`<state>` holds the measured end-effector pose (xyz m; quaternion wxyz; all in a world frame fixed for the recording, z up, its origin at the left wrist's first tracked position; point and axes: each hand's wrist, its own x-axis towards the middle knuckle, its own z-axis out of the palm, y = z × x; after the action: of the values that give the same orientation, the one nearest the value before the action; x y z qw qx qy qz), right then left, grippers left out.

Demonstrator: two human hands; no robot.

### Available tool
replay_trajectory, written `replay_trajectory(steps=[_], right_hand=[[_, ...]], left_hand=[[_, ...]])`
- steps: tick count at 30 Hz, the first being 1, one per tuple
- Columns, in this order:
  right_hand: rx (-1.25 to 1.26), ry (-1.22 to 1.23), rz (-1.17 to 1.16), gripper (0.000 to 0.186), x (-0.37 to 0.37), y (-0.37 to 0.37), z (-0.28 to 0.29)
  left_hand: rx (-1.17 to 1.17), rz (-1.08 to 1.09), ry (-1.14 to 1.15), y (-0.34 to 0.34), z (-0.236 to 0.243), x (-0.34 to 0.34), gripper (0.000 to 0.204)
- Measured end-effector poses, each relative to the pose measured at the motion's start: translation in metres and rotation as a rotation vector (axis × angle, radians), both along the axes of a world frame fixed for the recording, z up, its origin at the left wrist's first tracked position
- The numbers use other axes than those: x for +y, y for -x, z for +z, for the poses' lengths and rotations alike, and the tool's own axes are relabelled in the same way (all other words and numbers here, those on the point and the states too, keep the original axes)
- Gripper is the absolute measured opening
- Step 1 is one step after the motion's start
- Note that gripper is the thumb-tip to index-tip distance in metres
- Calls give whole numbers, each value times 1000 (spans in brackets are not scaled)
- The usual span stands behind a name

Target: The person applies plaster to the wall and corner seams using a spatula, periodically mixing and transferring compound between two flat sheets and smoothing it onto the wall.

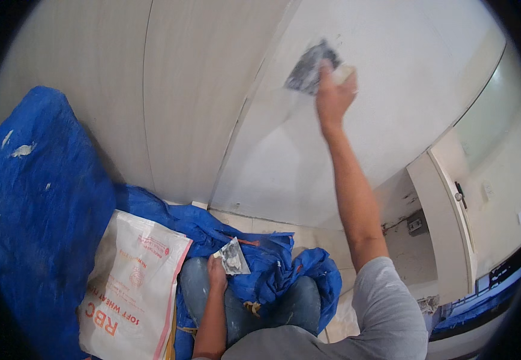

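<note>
My right hand [336, 99], arm stretched up, grips the pale handle of a wide putty knife [306, 71]. Its dark, smeared metal blade lies at the white wall [392, 102]; motion blurs it a little. Low over my lap, my left hand [216, 276] is closed on a second putty knife [234, 258], whose flat blade carries white putty. The left fingers show only in part. A duller grey patch marks the wall below the right blade.
A tall bulk under blue tarpaulin [38, 204] stands at the left. A printed white sack [131, 282] lies beside my leg. Crumpled blue tarpaulin [272, 264] spreads around my knees. Light grey panelling [194, 78] meets the white wall. An open white door [449, 228] stands at the right.
</note>
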<state>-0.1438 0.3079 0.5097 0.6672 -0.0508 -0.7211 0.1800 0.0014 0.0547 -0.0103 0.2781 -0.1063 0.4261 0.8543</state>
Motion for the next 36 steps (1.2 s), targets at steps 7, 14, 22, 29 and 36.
replay_trajectory(steps=[7, 14, 22, 29, 36], right_hand=[[43, 191, 149, 33, -30, 49, -79], [16, 140, 68, 34, -28, 65, -85], [-221, 140, -336, 52, -18, 65, -78], [45, 170, -311, 40, 4, 26, -74], [-518, -2, -73, 33, -13, -1, -77]], left_hand=[[36, -13, 1, -2, -15, 1, 26], [-31, -12, -3, -3, 3, 0, 25], [-14, -4, 43, -1, 16, -4, 26], [-16, 2, 3, -2, 3, -3, 26], [-4, 10, -24, -3, -8, 3, 25]])
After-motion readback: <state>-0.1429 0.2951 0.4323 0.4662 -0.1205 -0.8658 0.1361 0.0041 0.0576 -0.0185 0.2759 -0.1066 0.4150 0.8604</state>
